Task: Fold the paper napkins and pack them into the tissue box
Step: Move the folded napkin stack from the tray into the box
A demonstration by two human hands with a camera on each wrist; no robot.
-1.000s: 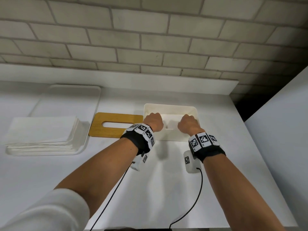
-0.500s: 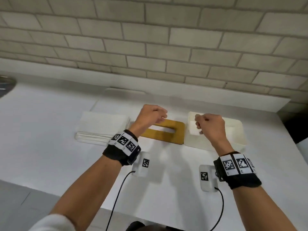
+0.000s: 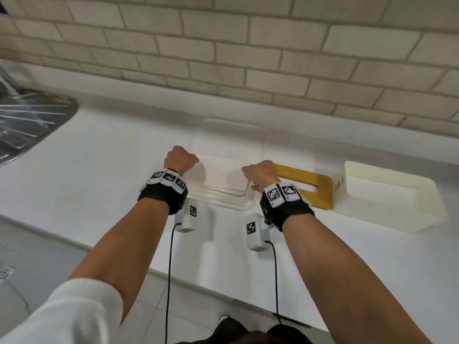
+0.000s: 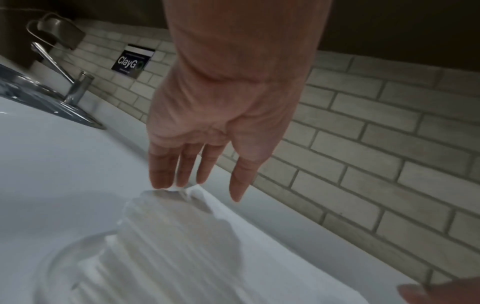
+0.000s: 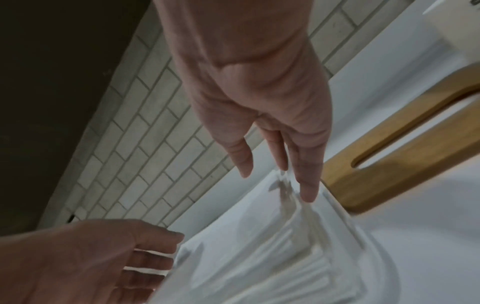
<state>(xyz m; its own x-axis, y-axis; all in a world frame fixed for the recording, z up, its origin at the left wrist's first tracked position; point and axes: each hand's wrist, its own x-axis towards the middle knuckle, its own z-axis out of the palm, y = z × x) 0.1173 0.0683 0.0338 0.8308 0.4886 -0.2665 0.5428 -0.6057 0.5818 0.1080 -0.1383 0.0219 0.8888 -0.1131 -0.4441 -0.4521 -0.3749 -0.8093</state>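
A stack of white paper napkins [image 3: 221, 177] lies on a white tray [image 3: 258, 135] in the middle of the counter. My left hand [image 3: 181, 158] is at the stack's left far corner. In the left wrist view its straight fingers [image 4: 166, 181] touch the top napkin [image 4: 182, 236], thumb held apart. My right hand [image 3: 260, 173] is at the right corner, where a straight fingertip [image 5: 307, 195] touches the napkins [image 5: 259, 246]. The white tissue box [image 3: 387, 202] stands open to the right, with its wooden slotted lid [image 3: 310, 187] lying flat between box and tray.
A steel sink [image 3: 24, 120] with a tap [image 4: 75, 88] lies at the far left. A brick wall [image 3: 248, 58] backs the white counter [image 3: 99, 170]. The counter's front edge runs under my forearms.
Both hands left the tissue box and moved left to the napkin stack. Their fingers, curled before, now point straight down onto the top napkin. The head view swung left, bringing the sink in.
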